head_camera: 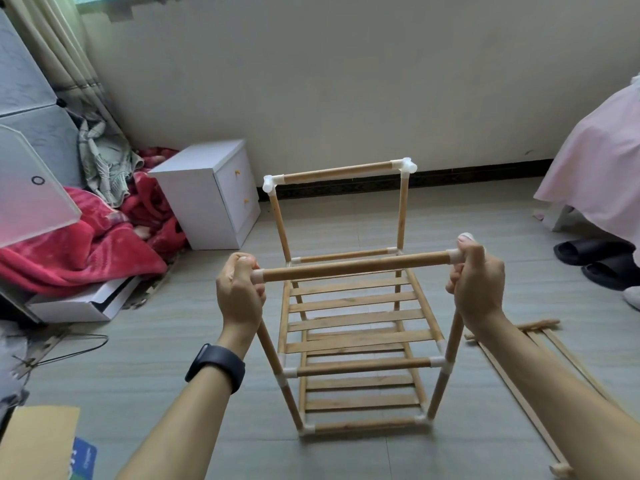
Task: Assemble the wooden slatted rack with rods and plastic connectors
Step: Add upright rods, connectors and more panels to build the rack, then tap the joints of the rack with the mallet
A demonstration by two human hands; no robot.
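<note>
A wooden rack stands upright on the floor in front of me, with two slatted shelves and white plastic connectors at its joints. Its near top rod runs level between my hands. My left hand grips the white connector at the rod's left end, above the near left post. My right hand grips the connector at the right end, above the near right post; a bit of white plastic shows above its fingers. The far top rod sits in its two corner connectors.
A loose slatted panel lies on the floor at the right. A white bedside cabinet, red blankets and a flat white box crowd the left. Black slippers and a pink cloth are far right.
</note>
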